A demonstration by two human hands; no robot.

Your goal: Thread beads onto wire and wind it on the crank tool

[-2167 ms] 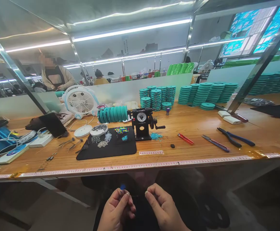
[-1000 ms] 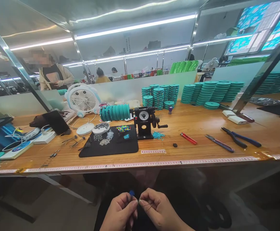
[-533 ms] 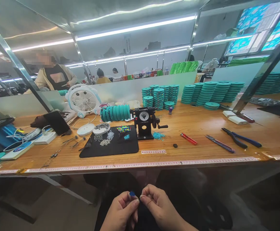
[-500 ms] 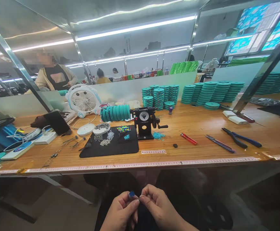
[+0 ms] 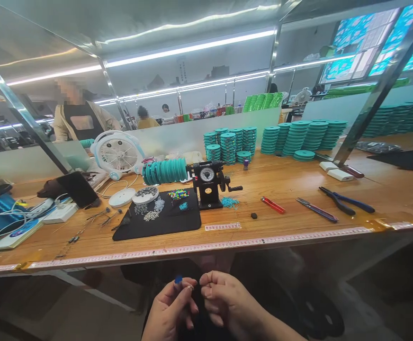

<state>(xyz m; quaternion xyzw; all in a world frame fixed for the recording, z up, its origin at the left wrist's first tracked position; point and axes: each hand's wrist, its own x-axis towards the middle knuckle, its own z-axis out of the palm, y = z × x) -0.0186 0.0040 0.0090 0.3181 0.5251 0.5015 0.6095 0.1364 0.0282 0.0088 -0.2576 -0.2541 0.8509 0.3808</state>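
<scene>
Blue piece (image 5: 178, 279): up at the left hand's forefinger, on the far side of that hand; whether gripped or only resting there, I can't tell from here
Nearer hand: the left hand (image 5: 169, 308), touching it; the right hand (image 5: 228, 296) is just across, apart from it
Way to it: from the right hand, leftward and a touch outward, over a narrow gap between the two sets of fingertips
Long axis: too small and blurred to tell
Left fingers: thumb and forefinger brought close together, the rest bent; anything finer caught between their tips is hidden from me
Right fingers: curled in, thumb up against the forefinger; whether they pinch anything, I can't tell
Hands and desk: both hands low, on the person's side of the desk (image 5: 281, 180), short of the tape (image 5: 206, 246) along its front edge
Beyond: the mat (image 5: 171, 225) lies ahead and to the left, the winder (image 5: 202, 201) ahead by its right edge, the lighter (image 5: 273, 205) ahead and to the right
</scene>
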